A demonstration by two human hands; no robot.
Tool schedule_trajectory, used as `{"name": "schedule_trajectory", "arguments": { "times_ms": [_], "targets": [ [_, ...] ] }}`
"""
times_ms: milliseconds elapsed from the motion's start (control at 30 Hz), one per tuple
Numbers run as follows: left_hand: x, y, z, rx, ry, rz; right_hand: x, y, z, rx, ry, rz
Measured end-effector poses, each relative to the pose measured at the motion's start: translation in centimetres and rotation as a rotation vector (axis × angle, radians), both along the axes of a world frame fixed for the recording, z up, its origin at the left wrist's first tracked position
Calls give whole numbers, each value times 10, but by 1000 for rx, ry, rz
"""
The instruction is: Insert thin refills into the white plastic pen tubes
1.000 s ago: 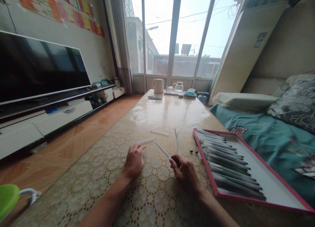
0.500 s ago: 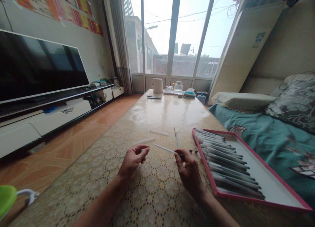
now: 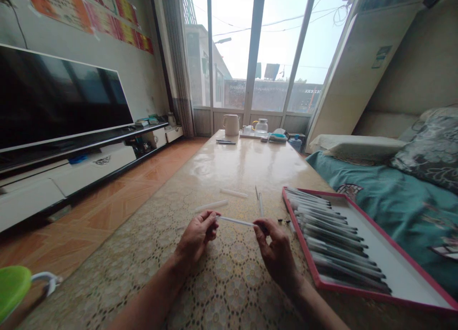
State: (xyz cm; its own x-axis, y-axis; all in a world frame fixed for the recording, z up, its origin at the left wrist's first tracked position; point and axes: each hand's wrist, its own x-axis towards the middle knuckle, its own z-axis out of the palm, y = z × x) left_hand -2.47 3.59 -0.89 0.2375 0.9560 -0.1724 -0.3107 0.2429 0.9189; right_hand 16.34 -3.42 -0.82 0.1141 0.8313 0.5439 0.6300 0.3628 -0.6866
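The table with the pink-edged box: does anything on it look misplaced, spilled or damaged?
No spill or damage is visible; the held rod looks straight. Two small black pieces lie loose just left of the box, which looks odd beside the pens lined up inside.

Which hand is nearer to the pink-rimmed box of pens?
The right hand: it is just left of the box, gripping one end of a thin white rod. The left hand is farther left, at the rod's other end.
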Motion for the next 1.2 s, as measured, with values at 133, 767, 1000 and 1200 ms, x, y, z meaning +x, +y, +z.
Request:
{"name": "schedule_trajectory", "arguments": {
  "times_ms": [133, 767, 1000, 1200],
  "targets": [
    [1, -2, 2, 1, 5, -11, 0, 0, 2, -9, -20, 13],
    [13, -13, -5, 246, 254, -226, 1, -2, -6, -102, -647, -2],
    [12, -14, -9, 277, 289, -257, 3, -4, 2, -103, -685, 13],
    [14, -15, -10, 313, 235, -256, 4, -3, 4, -270, -463, 86]
  ]
}}
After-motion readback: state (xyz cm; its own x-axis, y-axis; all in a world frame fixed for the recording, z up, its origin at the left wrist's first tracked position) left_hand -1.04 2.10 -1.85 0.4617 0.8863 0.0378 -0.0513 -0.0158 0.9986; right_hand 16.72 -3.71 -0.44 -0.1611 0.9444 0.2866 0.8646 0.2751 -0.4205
